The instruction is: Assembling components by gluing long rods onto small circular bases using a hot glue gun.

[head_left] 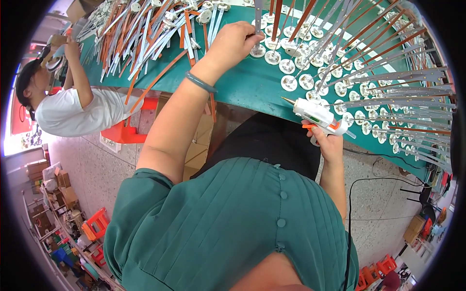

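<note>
Left grip: I have it pinched on one upright flat grey strip, well in from the near edge of the green table.
Right grip: closed around a white glue gun with orange trigger, over the near edge.
Done, I judge: many grey and rust-brown strips standing on white round discs, toward the right end.
Left: tangled heap of grey and orange strips, left end; uncounted.
</note>
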The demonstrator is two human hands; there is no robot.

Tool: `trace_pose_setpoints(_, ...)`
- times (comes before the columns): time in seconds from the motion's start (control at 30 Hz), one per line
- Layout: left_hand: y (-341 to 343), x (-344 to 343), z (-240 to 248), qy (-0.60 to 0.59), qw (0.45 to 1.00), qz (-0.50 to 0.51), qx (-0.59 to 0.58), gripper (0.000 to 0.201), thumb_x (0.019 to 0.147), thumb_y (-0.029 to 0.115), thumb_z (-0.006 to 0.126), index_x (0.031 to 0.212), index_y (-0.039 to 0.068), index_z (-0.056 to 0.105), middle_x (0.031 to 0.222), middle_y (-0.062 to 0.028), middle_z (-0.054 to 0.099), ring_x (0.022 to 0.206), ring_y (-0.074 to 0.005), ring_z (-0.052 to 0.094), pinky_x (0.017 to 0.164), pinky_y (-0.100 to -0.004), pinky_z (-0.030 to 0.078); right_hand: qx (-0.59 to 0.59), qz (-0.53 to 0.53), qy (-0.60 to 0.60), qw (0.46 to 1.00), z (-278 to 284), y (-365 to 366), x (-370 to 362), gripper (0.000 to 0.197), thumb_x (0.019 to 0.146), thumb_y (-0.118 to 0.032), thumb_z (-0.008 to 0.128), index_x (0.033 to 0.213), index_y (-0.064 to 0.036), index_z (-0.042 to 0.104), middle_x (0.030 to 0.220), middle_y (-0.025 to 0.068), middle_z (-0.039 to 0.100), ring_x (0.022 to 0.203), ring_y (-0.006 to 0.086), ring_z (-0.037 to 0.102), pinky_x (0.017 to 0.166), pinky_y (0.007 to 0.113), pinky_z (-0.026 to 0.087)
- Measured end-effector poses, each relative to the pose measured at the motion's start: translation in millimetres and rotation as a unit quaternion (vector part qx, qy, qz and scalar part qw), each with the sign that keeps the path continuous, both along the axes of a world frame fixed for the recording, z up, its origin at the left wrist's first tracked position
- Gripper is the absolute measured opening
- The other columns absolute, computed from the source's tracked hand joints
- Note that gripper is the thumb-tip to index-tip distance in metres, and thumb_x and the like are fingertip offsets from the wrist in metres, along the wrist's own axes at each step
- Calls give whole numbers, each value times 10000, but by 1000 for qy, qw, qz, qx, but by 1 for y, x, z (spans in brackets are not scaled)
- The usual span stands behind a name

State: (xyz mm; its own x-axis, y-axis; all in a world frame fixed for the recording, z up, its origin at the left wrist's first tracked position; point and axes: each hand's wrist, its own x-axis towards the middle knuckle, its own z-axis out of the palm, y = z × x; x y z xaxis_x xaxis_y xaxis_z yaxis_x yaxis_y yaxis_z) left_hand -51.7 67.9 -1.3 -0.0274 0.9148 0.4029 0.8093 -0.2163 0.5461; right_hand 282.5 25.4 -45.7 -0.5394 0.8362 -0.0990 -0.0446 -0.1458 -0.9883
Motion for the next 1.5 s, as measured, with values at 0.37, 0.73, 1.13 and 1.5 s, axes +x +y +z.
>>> trace_pose_setpoints(0.37,-75,21,35,-40,983,86,-155,168,782,165,719,870,26,685,790,-122,632,771,-261,636,691,-359,503,-8,9,6,1000,-3,1,3,402,835,-95,672,1194,36,545,999,126,693,779,100,628,629,213,491)
trace_pose_setpoints(0.73,-125,-84,79,-307,946,-101,8,122,838,34,661,948,-17,647,891,-82,668,840,-184,625,759,-316,489,-1,15,-7,1000,-13,0,16,458,824,-218,678,1179,50,571,985,163,689,730,122,624,588,212,461)
trace_pose_setpoints(1.13,-1,-208,29,78,942,312,100,181,800,205,661,939,115,734,859,-106,710,795,-267,680,732,-372,537,0,22,27,999,-18,3,16,438,836,-109,666,1210,49,504,1030,168,680,746,114,623,626,214,479)
trace_pose_setpoints(1.5,23,-236,64,138,940,297,94,287,795,316,732,971,90,710,820,-105,705,718,-220,681,670,-331,530,-12,-2,-3,1000,-17,-1,15,412,813,-85,658,1183,56,543,994,154,680,751,127,634,645,230,495)
